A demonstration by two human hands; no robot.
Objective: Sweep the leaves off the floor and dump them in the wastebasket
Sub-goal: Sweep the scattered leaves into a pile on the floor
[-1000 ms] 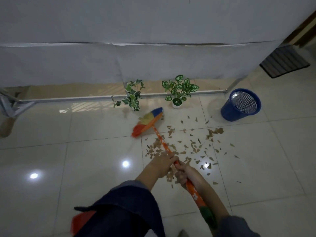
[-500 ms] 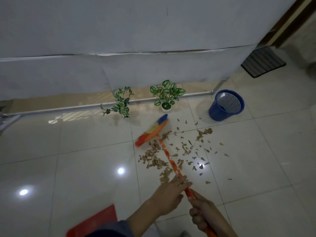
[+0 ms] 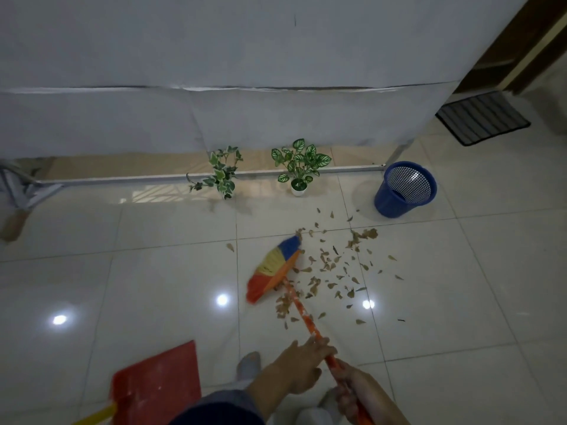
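Note:
Dry brown leaves (image 3: 331, 271) lie scattered over the pale tiled floor, thickest beside the broom. The broom (image 3: 274, 273) has a head of blue, yellow, orange and red bristles and a long orange handle that runs down toward me. My left hand (image 3: 302, 365) is wrapped around the handle higher up, and my right hand (image 3: 352, 391) grips it lower, near the bottom edge. The broom head rests on the floor at the left side of the leaf patch. A blue mesh wastebasket (image 3: 405, 188) stands upright at the far right, beyond the leaves.
A red dustpan (image 3: 156, 388) with a yellow handle lies on the floor at my lower left. Two small potted plants (image 3: 299, 167) stand by a white covered wall with a metal rail along its base. A dark doormat (image 3: 481, 118) lies far right. My foot (image 3: 248, 365) shows beside the dustpan.
The broom head has been drawn back toward me, from near the plants to the left edge of the leaf patch. Both hands have moved down the view, and the dustpan shows more fully.

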